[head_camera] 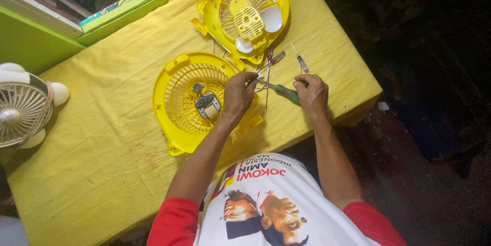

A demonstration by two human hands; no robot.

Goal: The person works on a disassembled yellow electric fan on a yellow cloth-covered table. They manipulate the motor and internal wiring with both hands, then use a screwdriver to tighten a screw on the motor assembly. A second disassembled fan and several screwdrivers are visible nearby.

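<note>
Illumination even and bright on the yellow textured cloth-covered table (117, 123); right-side dark floor (434, 123) underexposed; focus soft overall; shadows faint.

Two yellow fan shells (197, 100) (245, 13) and loose screwdrivers (299, 59) crowd the bench's (102, 138) far right. Its left half lies open, bounded by a white fan (23, 105).

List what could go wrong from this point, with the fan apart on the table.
1. The left hand and right hand both grip the green-handled screwdriver near the table edge; it might drop off.
2. The small motor lies loose in the yellow rear grille, which overhangs the near edge and could tip.
</note>
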